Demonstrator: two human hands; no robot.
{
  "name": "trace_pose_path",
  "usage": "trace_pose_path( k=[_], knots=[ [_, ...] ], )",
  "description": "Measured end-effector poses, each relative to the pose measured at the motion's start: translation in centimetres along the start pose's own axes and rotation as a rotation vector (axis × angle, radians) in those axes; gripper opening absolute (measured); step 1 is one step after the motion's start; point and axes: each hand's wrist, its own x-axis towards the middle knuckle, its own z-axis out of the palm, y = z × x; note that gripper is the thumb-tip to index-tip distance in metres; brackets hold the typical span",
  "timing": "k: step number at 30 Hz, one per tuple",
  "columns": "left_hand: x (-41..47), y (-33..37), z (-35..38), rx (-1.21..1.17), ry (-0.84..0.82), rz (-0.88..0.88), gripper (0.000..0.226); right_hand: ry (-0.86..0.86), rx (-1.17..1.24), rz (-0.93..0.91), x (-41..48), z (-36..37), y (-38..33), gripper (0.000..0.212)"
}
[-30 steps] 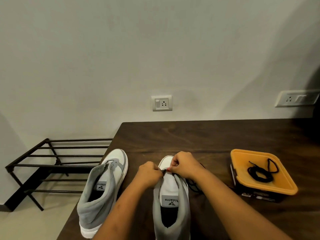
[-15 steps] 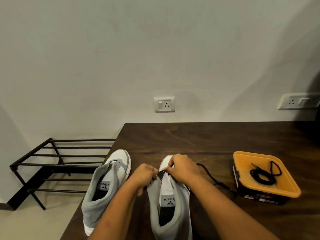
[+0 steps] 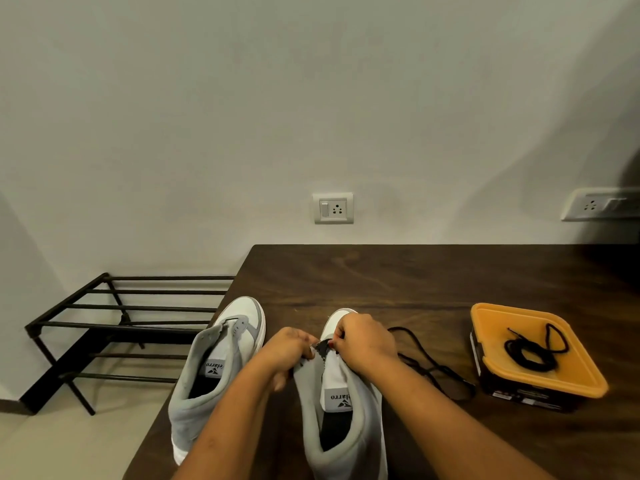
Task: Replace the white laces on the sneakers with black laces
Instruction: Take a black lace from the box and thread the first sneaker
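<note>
The near sneaker (image 3: 346, 427) is pinched by the left grip (image 3: 287, 351), its black lace (image 3: 426, 362) by the right grip (image 3: 367, 341); an orange-lidded box (image 3: 491, 327) is set right, a second sneaker (image 3: 221, 358) at the bench (image 3: 398, 278) edge

Dim, even indoor light leaves the wall (image 3: 311, 98) grey-green. A broad soft shadow darkens the far right corner and the surface (image 3: 602, 268) there; the rack (image 3: 121, 323) at left casts faint shadows on the floor (image 3: 52, 445). Wide-angle bending tilts the right socket (image 3: 595, 204). The centre is fairly sharp.
</note>
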Motion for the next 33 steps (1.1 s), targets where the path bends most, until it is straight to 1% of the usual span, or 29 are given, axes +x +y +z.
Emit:
trace_pose_path(
  k=[4,7,11,15,20,23,25,28,29,30,33],
  knots=[
    [-0.3,0.2,0.3,0.032,-0.005,-0.006,0.034,0.016,-0.111,-0.017,-0.2,-0.2,-0.5,0.016],
    [-0.5,0.1,0.1,0.026,-0.009,-0.008,0.034,0.023,-0.043,0.044,-0.2,0.0,-0.6,0.016],
    [-0.7,0.1,-0.3,0.014,-0.013,-0.007,0.034,0.018,0.058,0.098,-0.2,0.6,-0.6,0.02],
    [-0.9,0.2,-0.3,0.0,-0.015,-0.011,0.034,0.024,0.051,0.105,-0.2,0.9,-0.7,0.018],
    [-1.3,0.2,-0.6,-0.021,-0.014,-0.007,0.031,0.038,0.031,0.045,-0.5,1.1,-0.8,0.019],
    [-1.8,0.4,-0.6,-0.036,-0.029,-0.011,0.024,0.013,0.067,-0.007,-0.4,1.0,-0.4,0.015],
    [-2.0,0.5,-0.4,-0.068,-0.067,-0.024,0.02,0.003,0.062,-0.03,-0.5,0.7,0.0,0.014],
    [-1.8,0.4,0.1,-0.118,-0.113,-0.036,0.025,-0.022,0.073,-0.039,-0.4,0.4,1.1,0.012],
    [-1.5,0.3,0.4,-0.08,-0.087,-0.022,0.025,-0.03,0.094,-0.041,-0.3,0.3,1.5,0.012],
    [-1.2,0.1,0.9,-0.02,-0.022,0.007,0.023,-0.036,0.117,-0.045,-0.2,0.2,1.7,0.01],
    [-0.3,-0.4,2.3,0.211,0.241,0.135,0.016,-0.053,0.158,-0.06,-0.2,-0.1,1.9,0.008]
  ],
)
